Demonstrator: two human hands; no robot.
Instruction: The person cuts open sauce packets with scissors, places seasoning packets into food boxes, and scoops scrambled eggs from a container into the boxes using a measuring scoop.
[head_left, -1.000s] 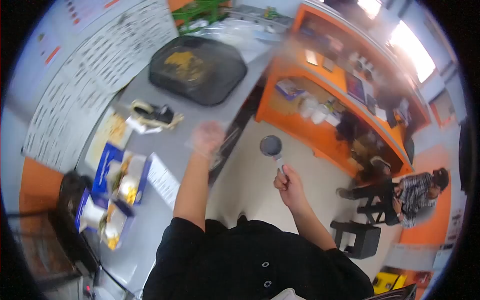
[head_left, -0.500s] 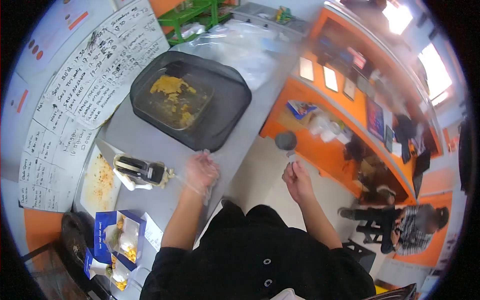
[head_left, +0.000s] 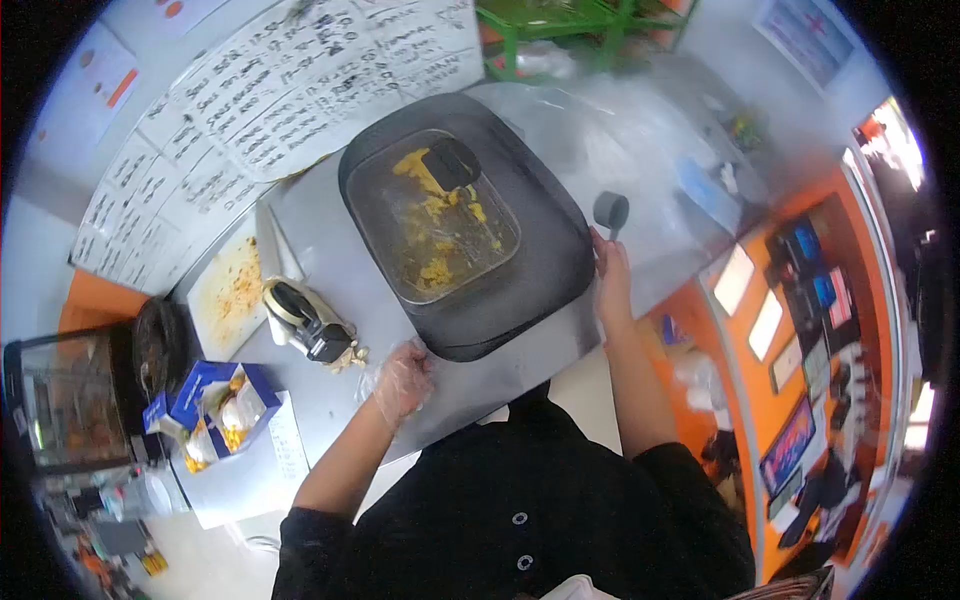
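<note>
A large black tray [head_left: 550,235] lies on the steel counter [head_left: 385,345], holding a shallow pan [head_left: 455,245] with yellow food remains [head_left: 435,272] and a black flat tool [head_left: 452,164]. My left hand [head_left: 402,380], in a clear plastic glove, is at the tray's near left corner; its fingers are curled, and whether they grip the rim is unclear. My right hand [head_left: 612,275] is closed around the handle of a grey measuring scoop [head_left: 611,210], beside the tray's right edge.
Left of the tray are a cutting board [head_left: 228,290], a black-and-cream device [head_left: 308,320] and blue food boxes [head_left: 235,400]. Clear plastic sheeting [head_left: 650,130] covers the counter at right. Green shelving [head_left: 560,20] stands behind; an orange shelf unit [head_left: 740,400] is at right.
The view has swung toward the counter. My hands have come to the two sides of the tray, the scoop still in my right hand. The seated person is out of view.
</note>
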